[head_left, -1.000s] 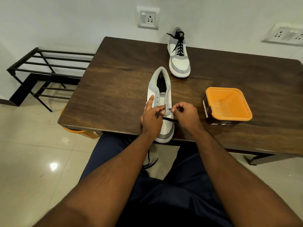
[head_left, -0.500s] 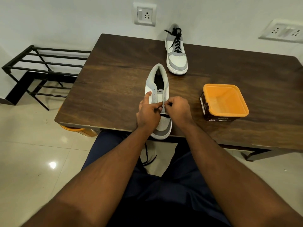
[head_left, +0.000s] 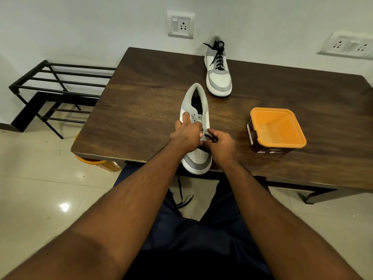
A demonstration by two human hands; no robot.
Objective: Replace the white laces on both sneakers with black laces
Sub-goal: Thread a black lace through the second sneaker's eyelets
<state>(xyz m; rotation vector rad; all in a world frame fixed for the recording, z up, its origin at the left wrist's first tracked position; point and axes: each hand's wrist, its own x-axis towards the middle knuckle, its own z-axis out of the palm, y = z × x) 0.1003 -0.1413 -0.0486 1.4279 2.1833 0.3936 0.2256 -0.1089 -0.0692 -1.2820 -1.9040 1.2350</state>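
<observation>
1. Your wooden table (head_left: 141,102) carries everything: both sneakers and an orange tub (head_left: 276,128) off to your right. A black metal rack (head_left: 54,85) stands on the floor to your left.
2. The far sneaker (head_left: 219,75), near the wall, is already threaded with a black lace and looks finished.
3. The near sneaker (head_left: 196,118) sits at the table's front edge with its toe overhanging slightly toward you. Its upper eyelets are bare, so I judge you are only at the lowest rows. If you tug hard toward yourself, the shoe could slide off that edge.
4. Your left hand (head_left: 186,134) grips the left eyelet flap, thumb laid along the side and fingers curled in over the tongue. Let that hold slacken and the flap may fold, hiding the hole you want.
5. Your right hand (head_left: 222,142) pinches the black lace (head_left: 211,137) between thumb and forefinger, just beside the right flap.
6. The lace's other end hangs below the table edge over your lap. An uneven pull could leave one side too short, or draw that free tail out of its eyelet.
7. The tip is too small to make out; if frayed, it may snag at the hole.
</observation>
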